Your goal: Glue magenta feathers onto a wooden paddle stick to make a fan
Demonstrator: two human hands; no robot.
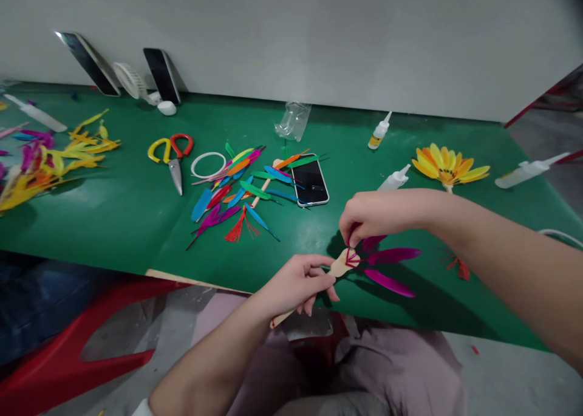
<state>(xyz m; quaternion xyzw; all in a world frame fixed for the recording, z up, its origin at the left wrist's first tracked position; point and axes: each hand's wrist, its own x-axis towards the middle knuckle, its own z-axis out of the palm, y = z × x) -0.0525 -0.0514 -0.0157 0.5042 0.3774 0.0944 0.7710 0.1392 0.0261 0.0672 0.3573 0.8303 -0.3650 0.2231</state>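
Note:
My left hand is closed around a flat wooden stick, held just over the front edge of the green table. Several magenta feathers fan out to the right from the stick's rounded tip. My right hand is above the tip, its fingers pinched on the quill end of one magenta feather. A loose pile of coloured feathers lies on the table behind the hands.
A phone lies beside the pile, with scissors and a white ring to its left. Two glue bottles and a finished yellow feather flower are at the right. Yellow and purple feathers sit far left. Phones lean on the wall.

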